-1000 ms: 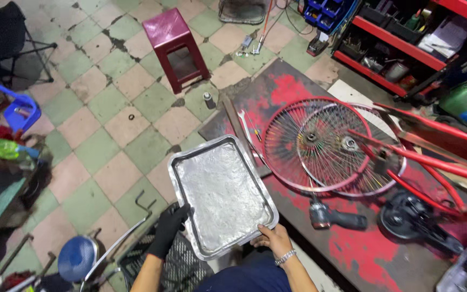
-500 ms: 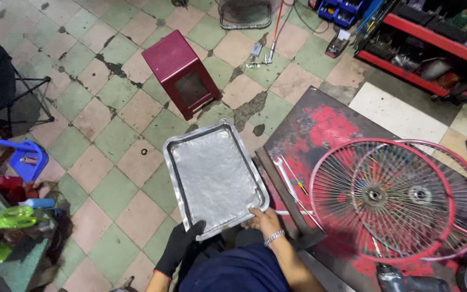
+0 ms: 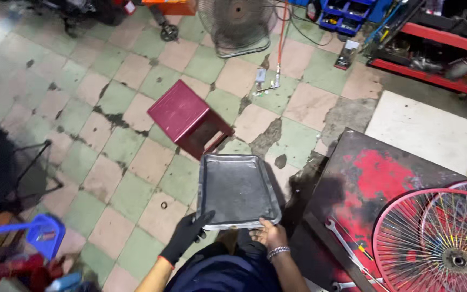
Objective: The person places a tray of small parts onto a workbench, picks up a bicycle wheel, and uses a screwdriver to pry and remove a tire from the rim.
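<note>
Grey, dented metal forms the one rectangular tray [image 3: 237, 189], which is held level above the checkered tile floor [image 3: 109, 146], just in front of the single dark red plastic stool [image 3: 187, 117]. Its near edge is gripped at two corners: the black-gloved left hand [image 3: 186, 234] is closed on the left corner, and the bare right hand [image 3: 268, 234], on which a beaded bracelet [image 3: 278, 251] is worn, is curled under the right corner. To the right, two red-rimmed spoked bicycle wheels [image 3: 439, 238] are overlapped on a red-stained dark board [image 3: 374, 173], beside one steel wrench [image 3: 344, 238]. One round fan [image 3: 237, 24] is seen beyond.
</note>
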